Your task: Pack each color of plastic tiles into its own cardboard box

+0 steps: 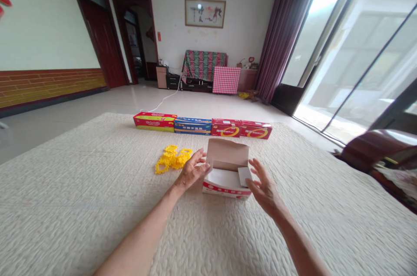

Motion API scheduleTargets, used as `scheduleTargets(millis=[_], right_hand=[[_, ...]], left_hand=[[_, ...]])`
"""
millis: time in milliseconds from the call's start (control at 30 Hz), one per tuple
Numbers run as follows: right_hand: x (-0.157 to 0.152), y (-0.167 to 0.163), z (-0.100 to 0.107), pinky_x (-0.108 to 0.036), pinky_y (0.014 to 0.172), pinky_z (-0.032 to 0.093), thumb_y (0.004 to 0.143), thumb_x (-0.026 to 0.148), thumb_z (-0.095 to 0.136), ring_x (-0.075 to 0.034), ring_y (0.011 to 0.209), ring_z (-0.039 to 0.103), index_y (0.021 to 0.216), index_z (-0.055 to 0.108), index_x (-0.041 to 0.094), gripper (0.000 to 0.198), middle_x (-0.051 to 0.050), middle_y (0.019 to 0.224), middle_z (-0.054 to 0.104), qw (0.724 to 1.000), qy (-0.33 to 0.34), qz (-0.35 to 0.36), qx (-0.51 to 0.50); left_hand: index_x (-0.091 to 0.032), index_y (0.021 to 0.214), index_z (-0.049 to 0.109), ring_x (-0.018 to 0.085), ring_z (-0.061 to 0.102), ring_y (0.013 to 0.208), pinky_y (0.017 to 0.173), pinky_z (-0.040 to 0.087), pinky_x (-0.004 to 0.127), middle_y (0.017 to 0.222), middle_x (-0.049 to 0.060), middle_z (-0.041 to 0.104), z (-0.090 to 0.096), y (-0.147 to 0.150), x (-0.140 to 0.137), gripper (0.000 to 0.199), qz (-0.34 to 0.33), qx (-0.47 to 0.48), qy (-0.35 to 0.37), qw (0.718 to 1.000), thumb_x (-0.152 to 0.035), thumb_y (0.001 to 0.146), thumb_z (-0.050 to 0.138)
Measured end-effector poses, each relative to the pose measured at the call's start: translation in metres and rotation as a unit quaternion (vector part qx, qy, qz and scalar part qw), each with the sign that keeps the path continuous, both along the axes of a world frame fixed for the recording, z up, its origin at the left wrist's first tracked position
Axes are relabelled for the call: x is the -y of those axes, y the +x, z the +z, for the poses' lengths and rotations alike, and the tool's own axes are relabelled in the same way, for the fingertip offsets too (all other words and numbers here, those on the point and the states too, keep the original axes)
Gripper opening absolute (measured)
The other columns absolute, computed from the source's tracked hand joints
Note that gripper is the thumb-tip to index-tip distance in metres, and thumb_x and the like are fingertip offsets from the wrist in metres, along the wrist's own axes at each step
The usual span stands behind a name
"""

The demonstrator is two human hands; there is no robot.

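Observation:
A red-and-white cardboard box (224, 193) stands on the quilted cover, its brown-grey lid (227, 152) raised at the back. A short side flap (243, 177) sticks up at the box's right end, and the inside looks white. My left hand (191, 171) is at the left edge, fingers stretched out, thumb by the corner. At the right end is my right hand (263, 184), fingers spread, its thumb at the side flap; whether it presses on it I cannot tell. Beside my left hand lies a pile of yellow plastic pieces (172, 159) with bumpy edges.
Behind the box stands a row of closed cartons: a red-and-green carton (154, 122), a blue carton (193, 126) and two red cartons (226, 128). The cream quilted cover (97, 197) spreads all around. Farther off are a cloth-draped cabinet (205, 65) and glass doors (352, 50).

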State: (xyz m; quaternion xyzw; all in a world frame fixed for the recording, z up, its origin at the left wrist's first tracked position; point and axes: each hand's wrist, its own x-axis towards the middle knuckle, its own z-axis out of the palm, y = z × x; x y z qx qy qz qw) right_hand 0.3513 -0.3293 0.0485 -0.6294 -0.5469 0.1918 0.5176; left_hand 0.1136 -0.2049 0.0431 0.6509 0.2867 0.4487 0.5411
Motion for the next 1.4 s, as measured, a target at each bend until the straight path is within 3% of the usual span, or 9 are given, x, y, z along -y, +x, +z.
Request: scheduleTargets(millis=[233,367,433,600,733,833,967,1167,1400], right_hand=[[0.004,-0.003,0.006,-0.050,0.093,0.045,0.076,0.045,0.061,-0.028,0.118,0.049,0.141,0.029,0.028,0.074,-0.012,0.128,0.049,1.000,-0.001,0.014,0.003],[0.004,-0.002,0.008,-0.052,0.092,0.045,0.073,0.048,0.066,-0.032,0.127,0.040,0.142,0.026,0.030,0.082,-0.014,0.144,0.033,0.998,0.034,-0.040,0.018],[0.003,-0.001,0.007,-0.052,0.094,0.045,0.076,0.048,0.064,-0.032,0.130,0.038,0.144,0.021,0.033,0.082,-0.013,0.149,0.028,0.999,0.031,-0.012,0.002],[0.003,-0.002,0.006,-0.052,0.094,0.045,0.077,0.046,0.063,-0.030,0.124,0.044,0.141,0.027,0.031,0.074,-0.013,0.136,0.043,0.999,0.028,0.004,-0.016],[0.009,-0.006,0.011,-0.050,0.094,0.046,0.075,0.047,0.066,-0.030,0.128,0.039,0.136,0.036,0.034,0.069,-0.010,0.143,0.033,0.998,0.022,0.053,0.034],[0.011,-0.007,0.015,-0.049,0.097,0.045,0.080,0.048,0.061,-0.030,0.131,0.036,0.130,0.044,0.033,0.055,-0.008,0.147,0.028,0.994,0.013,0.093,0.049],[0.008,-0.006,0.012,-0.042,0.090,0.050,0.089,0.046,0.048,-0.026,0.119,0.050,0.114,0.056,0.027,0.032,-0.009,0.140,0.039,0.995,0.020,0.084,0.043],[0.003,-0.003,0.005,-0.036,0.084,0.052,0.090,0.041,0.049,-0.024,0.116,0.051,0.111,0.058,0.024,0.028,-0.011,0.131,0.046,0.990,0.055,0.078,0.101],[0.005,-0.005,0.007,-0.041,0.093,0.046,0.090,0.037,0.050,-0.024,0.115,0.052,0.109,0.058,0.021,0.026,-0.012,0.127,0.050,0.981,0.084,0.065,0.163]], left_hand=[[-0.016,0.137,0.040,0.025,0.057,0.109,0.089,0.045,0.034,0.126,0.014,0.058,-0.001,0.005,0.003,0.070,-0.055,0.006,0.012,0.998,-0.035,0.075,0.068],[-0.018,0.139,0.036,0.023,0.057,0.107,0.088,0.046,0.034,0.126,0.013,0.058,-0.001,0.004,0.004,0.073,-0.050,0.008,0.002,0.999,-0.032,0.075,0.068],[-0.019,0.135,0.043,0.023,0.057,0.107,0.088,0.046,0.033,0.123,0.011,0.060,-0.001,0.004,0.004,0.066,-0.050,-0.001,0.010,0.999,-0.033,0.075,0.068],[-0.019,0.116,0.061,0.022,0.059,0.103,0.083,0.047,0.029,0.111,0.008,0.065,-0.002,0.005,0.003,0.048,-0.032,-0.013,-0.004,0.999,-0.035,0.072,0.070],[-0.016,0.109,0.065,0.021,0.062,0.094,0.080,0.048,0.028,0.107,0.008,0.067,-0.003,0.006,0.004,0.045,-0.037,-0.018,-0.020,0.999,-0.038,0.071,0.071],[-0.014,0.113,0.063,0.022,0.062,0.097,0.084,0.048,0.030,0.109,0.009,0.067,-0.002,0.004,0.003,0.047,-0.046,-0.009,-0.025,0.999,-0.038,0.073,0.068],[-0.016,0.122,0.058,0.025,0.057,0.111,0.094,0.044,0.034,0.118,0.011,0.064,0.000,-0.004,0.000,0.048,-0.098,0.020,-0.049,0.994,-0.032,0.076,0.064],[-0.017,0.129,0.053,0.026,0.050,0.122,0.102,0.038,0.038,0.129,0.010,0.058,0.001,-0.013,-0.003,0.055,-0.177,0.073,-0.088,0.977,-0.033,0.077,0.060],[-0.016,0.133,0.049,0.027,0.055,0.116,0.100,0.041,0.038,0.129,0.010,0.058,-0.001,-0.010,-0.002,0.066,-0.152,-0.020,-0.044,0.987,-0.031,0.073,0.070]])
